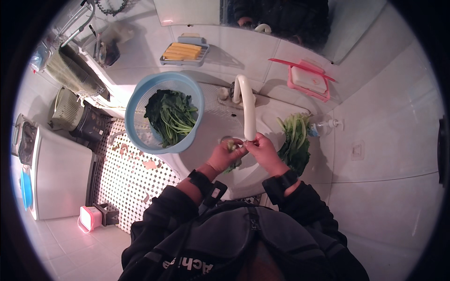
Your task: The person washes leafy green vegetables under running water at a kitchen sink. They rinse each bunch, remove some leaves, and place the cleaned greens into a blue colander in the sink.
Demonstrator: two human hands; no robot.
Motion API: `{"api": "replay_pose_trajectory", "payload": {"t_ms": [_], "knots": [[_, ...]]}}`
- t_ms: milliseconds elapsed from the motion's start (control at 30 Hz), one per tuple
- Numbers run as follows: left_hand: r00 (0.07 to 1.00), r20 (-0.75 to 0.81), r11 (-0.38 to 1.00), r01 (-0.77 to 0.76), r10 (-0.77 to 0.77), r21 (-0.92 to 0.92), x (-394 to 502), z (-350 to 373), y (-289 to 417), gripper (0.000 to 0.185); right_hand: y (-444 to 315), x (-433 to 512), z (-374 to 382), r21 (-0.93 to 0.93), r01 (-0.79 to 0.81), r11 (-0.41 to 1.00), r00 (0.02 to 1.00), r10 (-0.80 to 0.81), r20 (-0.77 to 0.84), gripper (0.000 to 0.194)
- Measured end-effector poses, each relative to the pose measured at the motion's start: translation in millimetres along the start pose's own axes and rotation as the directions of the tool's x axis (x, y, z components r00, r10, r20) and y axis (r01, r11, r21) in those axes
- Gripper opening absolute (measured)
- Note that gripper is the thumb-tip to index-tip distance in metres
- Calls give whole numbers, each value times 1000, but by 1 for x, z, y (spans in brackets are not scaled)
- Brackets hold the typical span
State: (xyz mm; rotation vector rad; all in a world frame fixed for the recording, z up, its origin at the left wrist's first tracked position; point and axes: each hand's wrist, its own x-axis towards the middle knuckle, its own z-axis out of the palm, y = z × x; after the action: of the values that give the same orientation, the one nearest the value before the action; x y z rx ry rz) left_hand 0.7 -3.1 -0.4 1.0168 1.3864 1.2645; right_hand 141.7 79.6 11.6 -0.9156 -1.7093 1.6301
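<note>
Under the outlet of the white curved faucet, my left hand holds a leafy green vegetable, whose stem ends show at the fingers and leaves below the palm. My right hand meets it at the fingertips, its thumb and fingers pinched together; whether they grip a stem is hidden. Both are over the white sink basin. A blue plastic colander with green leafy vegetables rests over the basin's left side. A bunch of leafy greens lies on the right rim.
A clear pump bottle stands at the sink's right. On the wall are a gray soap rack with yellow bars and a pink soap holder, below a mirror. Left are a towel and a pink-and-white bucket.
</note>
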Motion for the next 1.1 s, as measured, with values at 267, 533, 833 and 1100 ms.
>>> {"api": "replay_pose_trajectory", "payload": {"t_ms": [267, 533, 833, 1100], "knots": [[994, 30, 992, 106, -108, 71, -7, 2, 2, 25, -14, -7, -3, 362, -364, 858, 931, 338, 137, 21], [969, 156, 969, 210, -189, -130, -9, -3, 3, 26, -23, -6, -6, 238, -399, 886, 914, 364, 177, 24], [964, 144, 959, 244, -224, -141, -7, -10, -1, 27, -16, -5, -3, 87, -253, 964, 964, 243, 105, 20], [984, 59, 944, 176, -166, -279, -6, -5, 3, 28, -26, -7, -1, -64, -233, 970, 961, 240, 136, 20]]}}
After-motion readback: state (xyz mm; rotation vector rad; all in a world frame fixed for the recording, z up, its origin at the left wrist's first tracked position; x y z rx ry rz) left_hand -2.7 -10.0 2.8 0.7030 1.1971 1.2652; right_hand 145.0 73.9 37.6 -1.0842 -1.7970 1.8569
